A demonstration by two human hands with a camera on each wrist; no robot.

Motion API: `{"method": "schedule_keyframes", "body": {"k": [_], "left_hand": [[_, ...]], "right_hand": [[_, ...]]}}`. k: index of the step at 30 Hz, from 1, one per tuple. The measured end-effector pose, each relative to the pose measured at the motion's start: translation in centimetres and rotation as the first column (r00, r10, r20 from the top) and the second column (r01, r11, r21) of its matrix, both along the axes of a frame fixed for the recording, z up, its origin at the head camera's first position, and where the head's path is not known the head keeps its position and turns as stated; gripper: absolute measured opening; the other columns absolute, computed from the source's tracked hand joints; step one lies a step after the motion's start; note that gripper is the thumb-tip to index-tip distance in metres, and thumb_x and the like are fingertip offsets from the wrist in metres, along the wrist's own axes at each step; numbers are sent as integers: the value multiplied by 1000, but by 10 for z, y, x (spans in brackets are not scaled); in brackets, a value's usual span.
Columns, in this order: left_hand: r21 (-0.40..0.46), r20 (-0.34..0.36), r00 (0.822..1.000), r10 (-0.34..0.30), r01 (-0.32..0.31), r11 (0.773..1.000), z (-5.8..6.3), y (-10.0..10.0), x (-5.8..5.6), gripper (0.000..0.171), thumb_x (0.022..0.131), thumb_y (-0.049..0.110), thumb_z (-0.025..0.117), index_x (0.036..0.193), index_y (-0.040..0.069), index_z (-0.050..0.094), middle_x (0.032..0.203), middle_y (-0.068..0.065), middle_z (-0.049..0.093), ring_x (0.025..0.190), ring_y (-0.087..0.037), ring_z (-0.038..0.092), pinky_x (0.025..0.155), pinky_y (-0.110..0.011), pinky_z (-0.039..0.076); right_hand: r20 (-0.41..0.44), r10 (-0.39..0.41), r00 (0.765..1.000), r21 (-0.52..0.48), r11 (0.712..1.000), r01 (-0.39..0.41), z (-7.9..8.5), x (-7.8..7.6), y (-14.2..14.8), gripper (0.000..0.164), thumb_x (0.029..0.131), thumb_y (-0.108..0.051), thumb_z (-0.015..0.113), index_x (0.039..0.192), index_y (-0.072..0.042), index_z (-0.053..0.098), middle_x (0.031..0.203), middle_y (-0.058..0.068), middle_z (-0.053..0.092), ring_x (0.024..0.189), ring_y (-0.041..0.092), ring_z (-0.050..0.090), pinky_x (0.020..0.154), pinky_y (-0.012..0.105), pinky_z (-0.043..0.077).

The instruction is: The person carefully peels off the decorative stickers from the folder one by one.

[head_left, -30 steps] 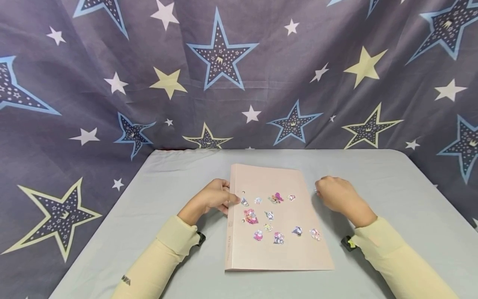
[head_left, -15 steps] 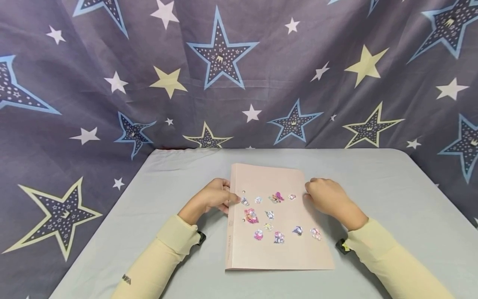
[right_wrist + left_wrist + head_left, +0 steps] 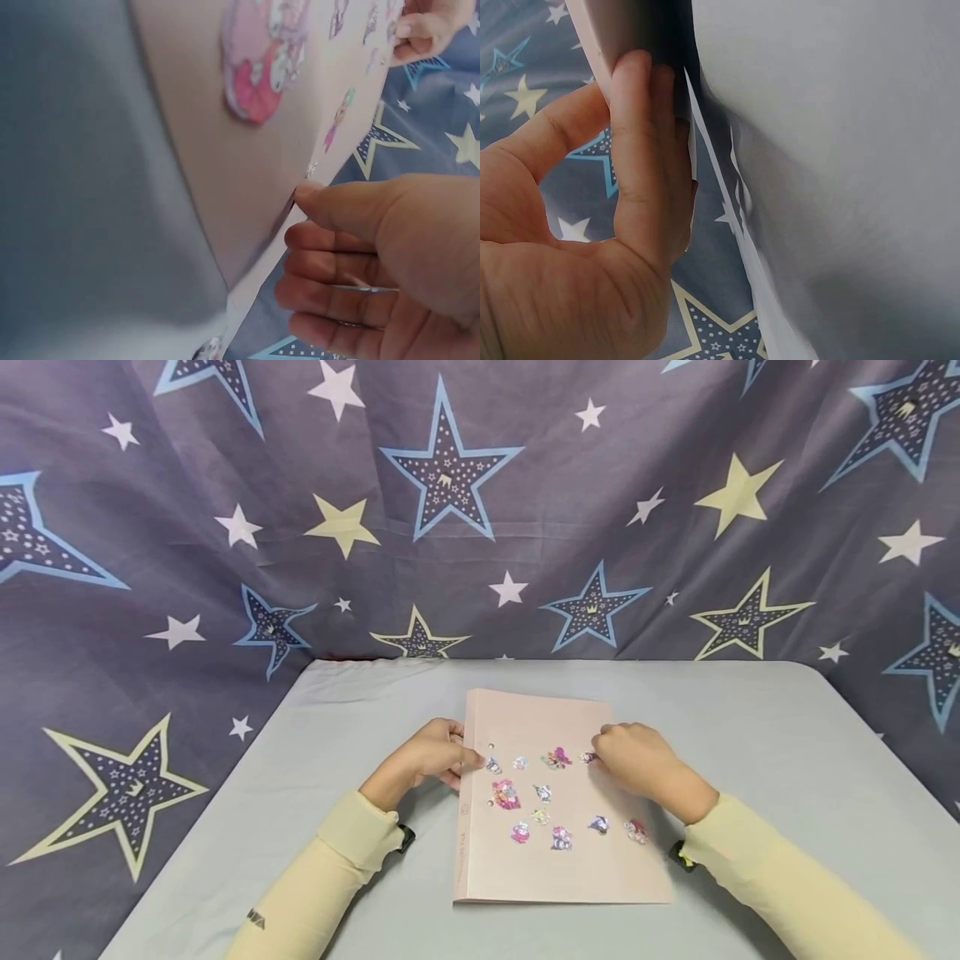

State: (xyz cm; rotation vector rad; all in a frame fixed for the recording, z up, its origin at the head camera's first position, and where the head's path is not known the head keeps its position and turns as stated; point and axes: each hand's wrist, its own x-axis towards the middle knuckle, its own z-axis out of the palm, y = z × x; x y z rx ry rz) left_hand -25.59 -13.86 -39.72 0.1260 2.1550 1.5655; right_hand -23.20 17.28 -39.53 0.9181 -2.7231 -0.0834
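A pink folder (image 3: 558, 802) lies closed at the middle of the desk (image 3: 750, 735), its cover already carrying about a dozen small stickers (image 3: 505, 794). The left hand (image 3: 427, 757) holds the folder's edge at 9 o'clock, thumb on the cover. The right hand (image 3: 637, 760), fingers curled, touches the top-right sticker (image 3: 586, 757) toward 1 o'clock; whether it pinches anything I cannot tell. Sticking looks well advanced.
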Motion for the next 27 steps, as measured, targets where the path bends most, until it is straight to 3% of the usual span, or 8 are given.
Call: {"method": "schedule_keyframes", "body": {"k": [10, 18, 27], "left_hand": [[-2, 0, 1000, -3, 3, 1000, -1, 0, -1, 39, 79, 3, 72, 111, -6, 51, 88, -19, 67, 69, -30, 69, 58, -41, 61], [-1, -14, 1000, 1, -1, 1000, -1, -1, 0, 37, 79, 4, 73, 109, -5, 53, 87, -17, 68, 68, -28, 69, 58, -41, 60], [-9, -35, 999, 10, -10, 1000, -1, 0, 0, 36, 77, 6, 73, 106, -5, 54, 84, -16, 70, 66, -27, 69, 54, -38, 60]], "right_hand": [[11, 79, 997, 84, 993, -80, 6, -5, -5, 15, 82, -19, 73, 76, -7, 65, 71, 4, 59, 61, 20, 58, 57, 35, 56], [-5, 119, 993, 169, 979, -117, 4, -7, -12, 10, 83, -7, 65, 74, -9, 65, 68, 3, 57, 58, 19, 56, 54, 33, 54], [-2, 114, 993, 251, 962, -110, 7, -1, -20, 7, 82, -5, 67, 76, -10, 67, 71, 4, 60, 63, 19, 58, 58, 33, 55]]}}
